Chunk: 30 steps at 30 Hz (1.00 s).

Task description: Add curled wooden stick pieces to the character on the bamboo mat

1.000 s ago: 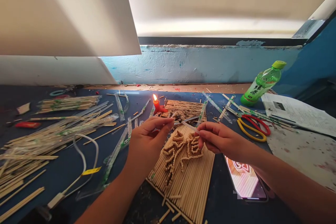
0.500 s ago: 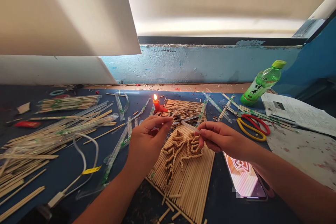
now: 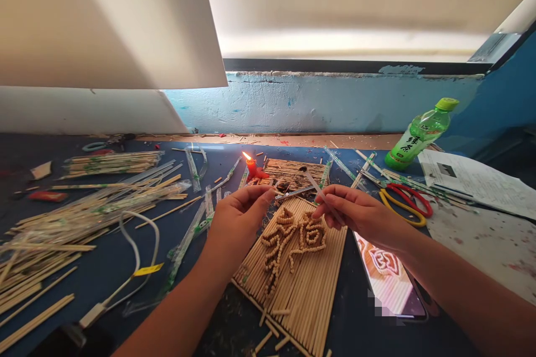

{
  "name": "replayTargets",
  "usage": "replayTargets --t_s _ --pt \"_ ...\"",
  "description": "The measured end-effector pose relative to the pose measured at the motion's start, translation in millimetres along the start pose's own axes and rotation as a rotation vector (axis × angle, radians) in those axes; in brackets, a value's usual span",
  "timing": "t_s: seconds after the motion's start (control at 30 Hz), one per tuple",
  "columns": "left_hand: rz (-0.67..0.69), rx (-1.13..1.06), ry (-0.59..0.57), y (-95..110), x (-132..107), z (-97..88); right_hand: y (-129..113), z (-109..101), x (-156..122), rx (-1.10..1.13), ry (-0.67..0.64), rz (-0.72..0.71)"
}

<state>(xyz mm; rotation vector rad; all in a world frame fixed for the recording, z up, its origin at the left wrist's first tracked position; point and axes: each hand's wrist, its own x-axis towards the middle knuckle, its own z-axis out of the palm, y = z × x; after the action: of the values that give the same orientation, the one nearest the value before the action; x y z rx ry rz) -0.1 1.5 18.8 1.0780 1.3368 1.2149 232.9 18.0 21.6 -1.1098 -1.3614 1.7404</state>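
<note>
My left hand (image 3: 243,223) is closed in a pinch on a small wooden stick piece (image 3: 278,193), mostly hidden by the fingertips. In my right hand (image 3: 355,212) a translucent whitish glue stick (image 3: 314,183) is gripped, its far end slanting up and to the left. Below both hands lies a mat of wooden sticks (image 3: 310,295) laid side by side. On it stands a raised outline of small wooden pieces (image 3: 274,251). A lit red candle (image 3: 251,167) burns just beyond my left hand, beside a darker stick panel (image 3: 285,170).
Bundles of wooden sticks (image 3: 111,164) and clear wrappers (image 3: 184,245) spread over the left side, with a white cable (image 3: 157,240). To the right are a phone (image 3: 389,273), red-and-yellow-handled scissors (image 3: 406,206), a green bottle (image 3: 421,136) and printed paper (image 3: 473,175).
My right hand has tilted the glue stick more steeply, its tip moving right and away from my left hand. The candle flame now leans left. My left hand keeps its pinch.
</note>
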Motion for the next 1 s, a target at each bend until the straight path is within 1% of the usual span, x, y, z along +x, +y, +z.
replayTargets --t_s 0.1,0.17,0.23,0.37,0.57,0.83,1.0 --pt "-0.075 -0.125 -0.02 -0.4 1.3 -0.1 3.8 -9.5 6.7 -0.165 0.136 -0.072" --pt "-0.096 -0.191 -0.028 -1.2 2.0 -0.1 7.7 -20.1 13.0 -0.302 0.232 -0.094" --pt "-0.098 -0.227 -0.043 -2.3 2.8 -0.3 10.9 -31.4 19.4 -0.444 0.291 -0.11" --pt "-0.097 -0.242 -0.059 -2.7 2.7 -0.3 13.1 -46.9 28.8 -0.658 0.34 -0.122" --pt "-0.075 -0.213 -0.076 1.3 -1.9 1.7 10.9 -47.8 30.5 -0.954 0.386 -0.111" --pt "-0.093 -0.22 -0.078 1.8 -3.8 3.3 16.6 -53.8 33.9 -1.069 0.397 -0.075" --pt "-0.11 -0.213 -0.087 2.4 -4.5 3.5 16.8 -54.3 32.6 -1.063 0.39 -0.063"
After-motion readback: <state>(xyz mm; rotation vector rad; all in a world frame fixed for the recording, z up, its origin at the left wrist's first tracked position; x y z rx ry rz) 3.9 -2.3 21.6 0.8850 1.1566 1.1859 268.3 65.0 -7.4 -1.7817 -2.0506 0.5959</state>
